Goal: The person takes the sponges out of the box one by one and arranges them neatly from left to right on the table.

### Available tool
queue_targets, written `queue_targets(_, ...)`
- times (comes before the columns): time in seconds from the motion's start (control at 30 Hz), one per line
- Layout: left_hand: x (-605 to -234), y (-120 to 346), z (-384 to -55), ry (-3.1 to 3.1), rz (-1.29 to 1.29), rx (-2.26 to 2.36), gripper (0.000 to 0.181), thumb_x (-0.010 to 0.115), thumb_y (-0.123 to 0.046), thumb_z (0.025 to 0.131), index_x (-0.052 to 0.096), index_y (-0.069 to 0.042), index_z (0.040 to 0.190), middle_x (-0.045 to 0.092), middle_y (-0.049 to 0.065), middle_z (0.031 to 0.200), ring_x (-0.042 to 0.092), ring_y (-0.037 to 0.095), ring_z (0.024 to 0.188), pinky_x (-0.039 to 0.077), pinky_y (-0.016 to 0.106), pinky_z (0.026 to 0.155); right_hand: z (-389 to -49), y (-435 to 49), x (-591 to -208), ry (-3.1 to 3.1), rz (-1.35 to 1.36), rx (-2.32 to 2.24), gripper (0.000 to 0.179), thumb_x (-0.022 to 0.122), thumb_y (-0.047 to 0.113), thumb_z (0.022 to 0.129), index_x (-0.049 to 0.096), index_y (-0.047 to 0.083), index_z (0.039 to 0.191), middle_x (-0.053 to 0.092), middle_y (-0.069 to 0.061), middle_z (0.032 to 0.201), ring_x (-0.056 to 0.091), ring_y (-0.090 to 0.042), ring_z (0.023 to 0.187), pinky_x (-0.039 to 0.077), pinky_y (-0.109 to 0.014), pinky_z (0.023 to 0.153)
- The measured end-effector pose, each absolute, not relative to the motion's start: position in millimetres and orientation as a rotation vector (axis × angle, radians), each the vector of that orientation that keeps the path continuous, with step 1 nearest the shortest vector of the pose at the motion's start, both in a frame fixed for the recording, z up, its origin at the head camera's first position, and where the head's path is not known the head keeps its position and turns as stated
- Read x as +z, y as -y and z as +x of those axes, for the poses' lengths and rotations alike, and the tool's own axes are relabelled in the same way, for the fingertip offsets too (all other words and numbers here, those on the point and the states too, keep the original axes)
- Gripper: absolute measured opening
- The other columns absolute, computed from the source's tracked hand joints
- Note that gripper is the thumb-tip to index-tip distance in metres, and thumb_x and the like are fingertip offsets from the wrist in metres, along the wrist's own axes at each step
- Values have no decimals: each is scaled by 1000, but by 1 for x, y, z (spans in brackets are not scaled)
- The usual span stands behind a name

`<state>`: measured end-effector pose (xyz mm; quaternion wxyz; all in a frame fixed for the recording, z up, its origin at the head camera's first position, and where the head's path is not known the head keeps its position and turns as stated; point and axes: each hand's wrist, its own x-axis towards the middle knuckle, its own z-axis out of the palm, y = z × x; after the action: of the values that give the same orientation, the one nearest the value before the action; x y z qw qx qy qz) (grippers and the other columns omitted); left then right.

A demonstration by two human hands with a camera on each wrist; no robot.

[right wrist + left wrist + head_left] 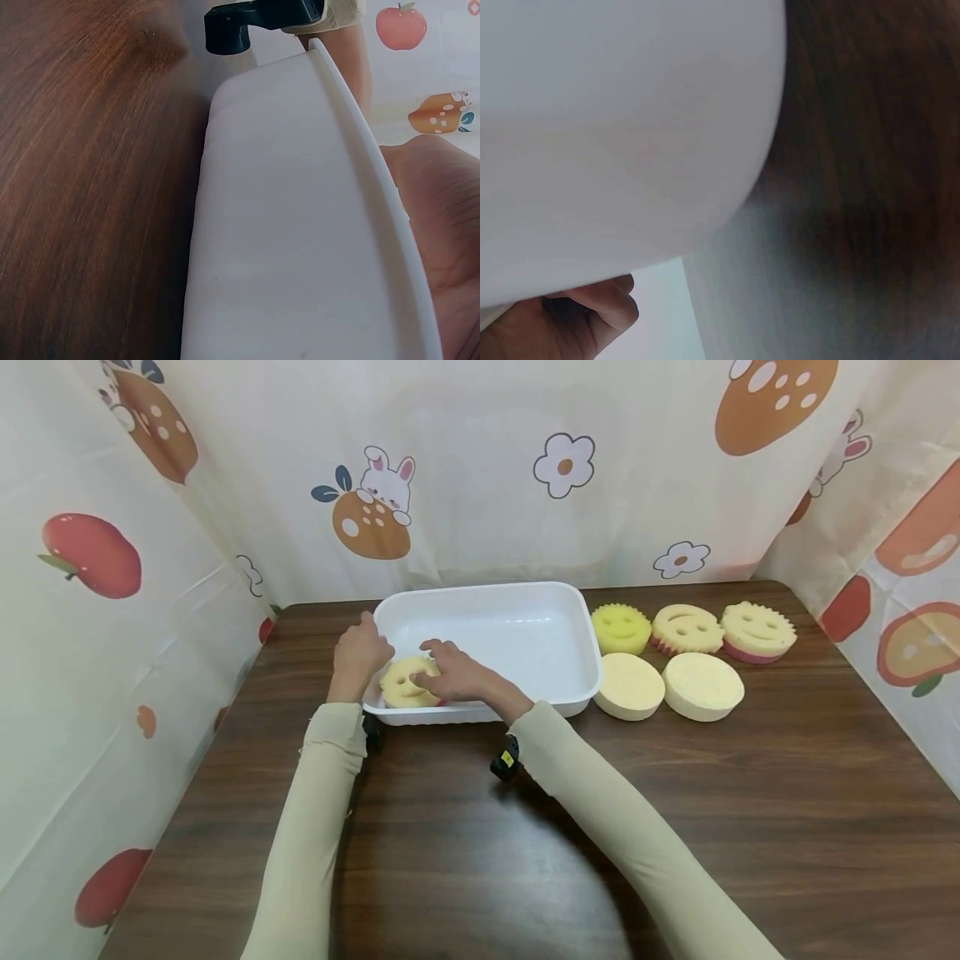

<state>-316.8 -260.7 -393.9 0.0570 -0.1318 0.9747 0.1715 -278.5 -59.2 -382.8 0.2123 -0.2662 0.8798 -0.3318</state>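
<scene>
A white rectangular tray stands on the table. In its front left corner lies a smiley-face sponge, pale yellow with some pink showing below. My left hand grips the tray's left rim; in the left wrist view its curled fingers show past the tray wall. My right hand reaches over the front rim, fingers spread apart above the sponge's right side. Whether its fingertips touch the sponge is unclear. The right wrist view shows mostly the tray's outer wall, with part of the palm behind the rim.
Right of the tray sit a yellow smiley sponge, two pale smiley sponges with pink undersides, and two plain round cream sponges. A printed curtain encloses the dark wooden table at the back and sides.
</scene>
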Motion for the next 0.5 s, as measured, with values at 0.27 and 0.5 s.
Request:
queue_targets(0.27, -394, 261, -316, -2959, -395, 520, 68, 48, -24, 97, 21, 5, 152, 55, 32, 132, 58, 46, 117, 48, 56, 101, -279, 60, -387, -2465, -739, -866, 70, 49, 43, 101, 23, 10, 156, 43, -17, 152, 45, -28, 136, 35, -46, 117)
queue_targets(0.5, -395, 261, -317, -2972, -381, 512, 67, 47, -24, 97, 22, 6, 151, 55, 33, 132, 58, 47, 117, 49, 56, 100, -280, 60, -390, -2464, -762, -874, 68, 50, 40, 101, 25, 7, 155, 49, -17, 146, 50, -27, 127, 38, -44, 115)
